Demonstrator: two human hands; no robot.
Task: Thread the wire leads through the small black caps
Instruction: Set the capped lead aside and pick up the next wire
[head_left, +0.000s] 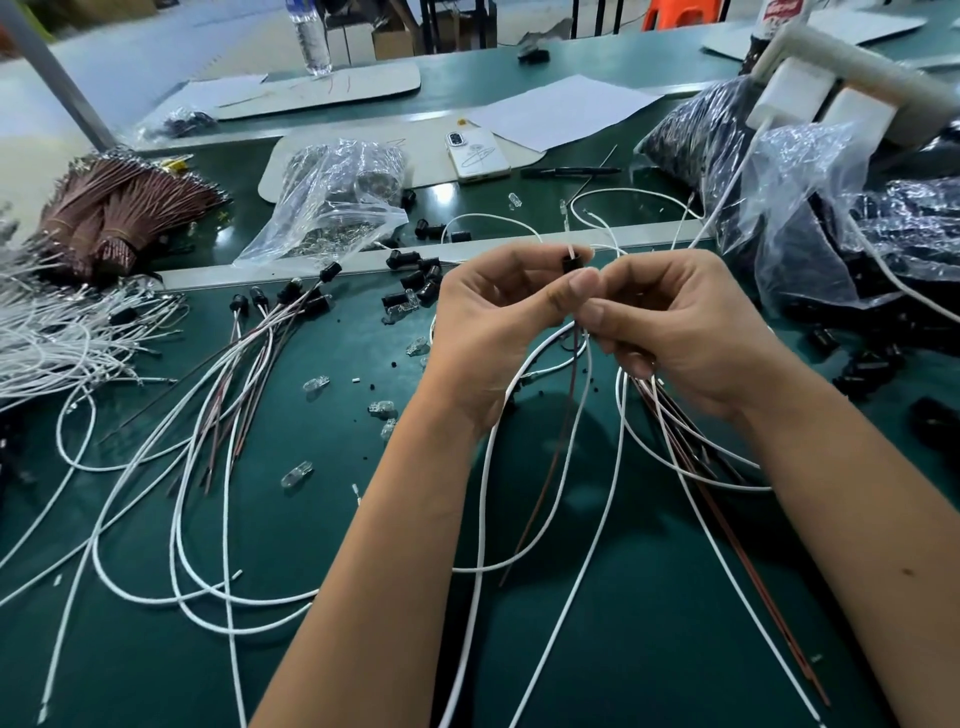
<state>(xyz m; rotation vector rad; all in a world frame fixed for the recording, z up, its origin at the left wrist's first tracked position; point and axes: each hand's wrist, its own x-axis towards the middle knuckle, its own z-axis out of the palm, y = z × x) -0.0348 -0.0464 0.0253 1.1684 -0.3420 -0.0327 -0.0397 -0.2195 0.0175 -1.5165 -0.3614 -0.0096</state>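
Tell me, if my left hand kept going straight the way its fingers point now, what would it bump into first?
The left hand points rightward, its fingertips already meeting the right hand around the black cap and wire leads. So it would press into the right hand's fingers first, though depth is hard to judge.

The bench (332, 519) is dark green. White wire leads (218, 597) and thinner brown ones (540, 499) cross it. The small caps (421, 283) are black. At the left edge lie reddish-brown wire bundles (124, 208); a white phone (477, 155) lies further back.
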